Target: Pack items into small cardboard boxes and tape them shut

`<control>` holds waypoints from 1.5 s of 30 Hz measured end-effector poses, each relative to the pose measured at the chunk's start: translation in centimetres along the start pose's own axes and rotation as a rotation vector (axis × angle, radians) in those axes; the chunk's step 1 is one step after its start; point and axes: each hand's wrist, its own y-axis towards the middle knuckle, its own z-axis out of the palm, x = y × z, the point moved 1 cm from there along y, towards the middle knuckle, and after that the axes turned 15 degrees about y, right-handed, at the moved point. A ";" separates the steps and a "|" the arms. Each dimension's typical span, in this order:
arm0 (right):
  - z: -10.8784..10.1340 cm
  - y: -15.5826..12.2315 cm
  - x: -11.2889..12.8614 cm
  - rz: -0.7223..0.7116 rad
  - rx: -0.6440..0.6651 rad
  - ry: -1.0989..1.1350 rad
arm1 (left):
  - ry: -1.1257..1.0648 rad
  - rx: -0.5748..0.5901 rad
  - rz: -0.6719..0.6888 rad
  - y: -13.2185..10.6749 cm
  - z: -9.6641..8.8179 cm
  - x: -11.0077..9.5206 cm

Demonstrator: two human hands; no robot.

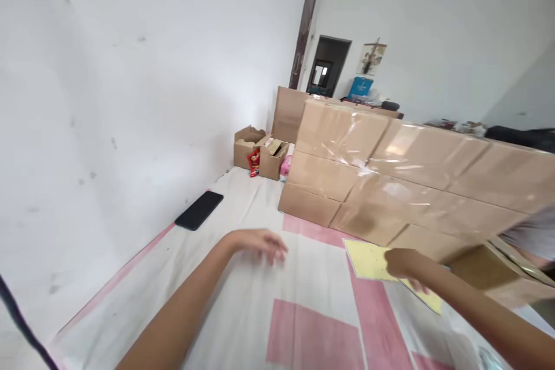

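Note:
My left hand (260, 243) hovers or rests over the pale part of the cloth, fingers loosely bent and apart, with nothing in it. To the right, a thin yellow sheet with a white edge (368, 260) lies close to the cardboard wall. My right hand (405, 265) is closed on this sheet and covers its middle. Most of the right fingers are hidden, and the hand is slightly blurred. Pink-and-white cloth (312, 329) spreads under both hands.
A taped cardboard wall (390, 185) stands beyond the hands. A black phone (199, 210) lies by the white wall. Small cardboard boxes (271, 162) and a red packet (254, 162) sit farther back. At the right are an open carton (481, 266) and part of another person (535, 237).

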 end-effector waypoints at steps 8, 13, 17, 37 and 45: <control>21.2 6.2 24.7 -0.389 0.520 0.135 | -0.350 -0.307 0.089 5.6 -7.1 7.9; 29.8 12.5 35.8 -0.348 0.422 0.345 | -0.394 -0.202 0.076 5.5 -7.0 8.4; 34.6 14.5 37.9 -0.198 0.302 0.432 | -0.408 -0.203 0.041 5.4 -7.1 8.3; 38.8 15.3 32.5 -0.273 0.261 0.685 | 0.510 -1.594 -0.380 4.0 -28.3 2.3; 39.1 15.6 32.5 -0.239 0.277 0.712 | 0.748 -1.486 -0.764 9.6 -37.6 -0.7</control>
